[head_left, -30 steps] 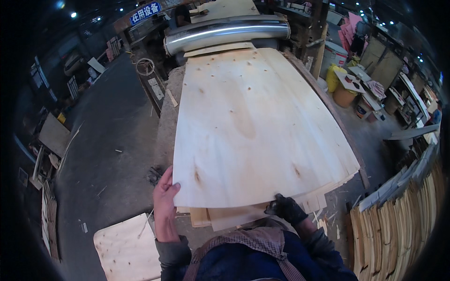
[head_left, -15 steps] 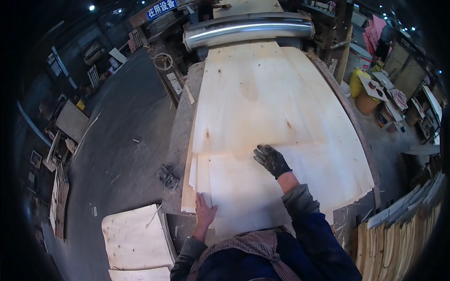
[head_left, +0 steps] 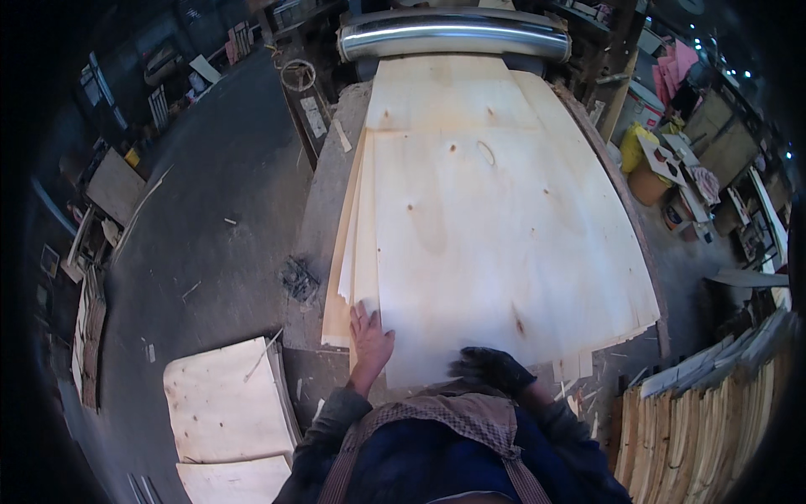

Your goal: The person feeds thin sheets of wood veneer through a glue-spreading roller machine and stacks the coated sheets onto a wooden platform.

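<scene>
A broad stack of pale wood veneer sheets (head_left: 470, 244) lies on the worktable in front of me, with brown knots on the top sheet. My bare left hand (head_left: 369, 343) rests with fingers spread on the stack's left edge, where several sheets overlap unevenly. My right hand (head_left: 491, 370), in a dark glove, is at the near edge of the top sheet, close to my body. Its fingers stretch to the left and are slightly blurred; nothing shows in them. At the far end, a shiny metal roller (head_left: 453, 38) spans the table above the veneer.
Left of me is a lower stack of veneer (head_left: 222, 395). More veneer stands on edge in a bundle (head_left: 697, 412) at right. A dark crumpled glove-like item (head_left: 298, 279) lies on the table's left border (head_left: 323, 202). Beyond the right rail stand buckets (head_left: 651, 183) and a yellow bag (head_left: 635, 144).
My right hand has drawn back from the middle of the veneer to its near edge. A cross edge on the veneer now lies farther off, nearer the roller. My left hand stays on the left edge.
</scene>
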A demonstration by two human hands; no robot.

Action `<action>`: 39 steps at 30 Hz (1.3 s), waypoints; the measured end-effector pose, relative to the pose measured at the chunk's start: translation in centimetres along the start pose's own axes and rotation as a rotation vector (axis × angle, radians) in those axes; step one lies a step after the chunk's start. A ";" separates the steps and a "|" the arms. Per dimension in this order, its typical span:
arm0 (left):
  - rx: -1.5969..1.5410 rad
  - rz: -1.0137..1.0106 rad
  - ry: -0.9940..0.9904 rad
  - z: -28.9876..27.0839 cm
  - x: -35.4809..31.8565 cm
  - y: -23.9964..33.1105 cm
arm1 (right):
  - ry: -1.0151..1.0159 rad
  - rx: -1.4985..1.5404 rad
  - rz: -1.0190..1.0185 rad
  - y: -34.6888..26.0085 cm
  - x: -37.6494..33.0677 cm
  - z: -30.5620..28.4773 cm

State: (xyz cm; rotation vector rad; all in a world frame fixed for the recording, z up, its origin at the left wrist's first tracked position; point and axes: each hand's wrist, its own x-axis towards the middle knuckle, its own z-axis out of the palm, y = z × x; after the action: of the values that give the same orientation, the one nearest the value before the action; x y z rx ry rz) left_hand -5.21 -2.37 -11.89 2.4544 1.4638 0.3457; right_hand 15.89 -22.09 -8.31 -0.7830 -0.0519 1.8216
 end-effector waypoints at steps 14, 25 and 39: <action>-1.482 -0.090 -0.127 -8.3 0.9 5.3 | 0.412 -0.084 -0.162 2.9 -5.4 -6.0; -0.596 -0.130 0.073 -3.4 7.5 -3.1 | 0.219 0.103 -0.320 -6.6 6.2 -0.3; -0.584 -0.301 -0.121 0.4 1.8 -4.4 | -0.064 0.114 -0.332 -10.2 12.7 -3.9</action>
State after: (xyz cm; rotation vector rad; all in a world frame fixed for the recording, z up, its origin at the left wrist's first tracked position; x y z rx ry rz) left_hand -7.89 1.20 -13.61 1.7430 1.4055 0.4709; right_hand 24.08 -8.44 -13.47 -0.5966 -0.1118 1.5201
